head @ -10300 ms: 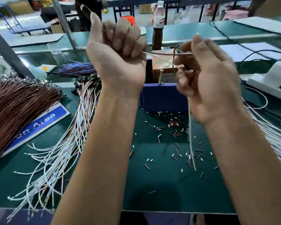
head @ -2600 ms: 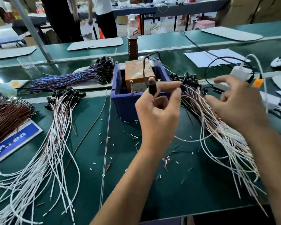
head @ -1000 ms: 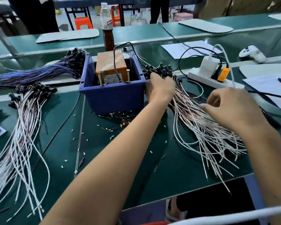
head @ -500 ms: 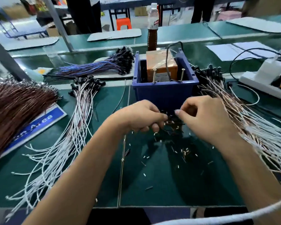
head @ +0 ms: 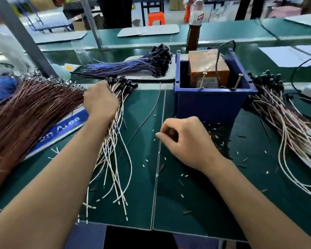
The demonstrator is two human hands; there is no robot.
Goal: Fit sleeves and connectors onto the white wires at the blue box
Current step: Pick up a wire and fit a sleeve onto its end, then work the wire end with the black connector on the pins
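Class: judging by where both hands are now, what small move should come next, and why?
Probably the left hand lifts one wire from the left bundle of white wires it rests on, since the right hand, fingers curled, waits before the blue plastic box.

two hands in view, the left hand [head: 100, 101] and the right hand [head: 185, 141]. one blue box [head: 210, 103] on the table [head: 196, 203], with one orange block [head: 207, 65] and two upright screws [head: 238, 80] inside. one drink bottle [head: 194, 24] behind it. four wire heaps: white on the left [head: 113, 159], white on the right [head: 285, 126], one blue bundle [head: 131, 66], one brown mass [head: 25, 112]. loose sleeve bits [head: 147, 160], too many to count.
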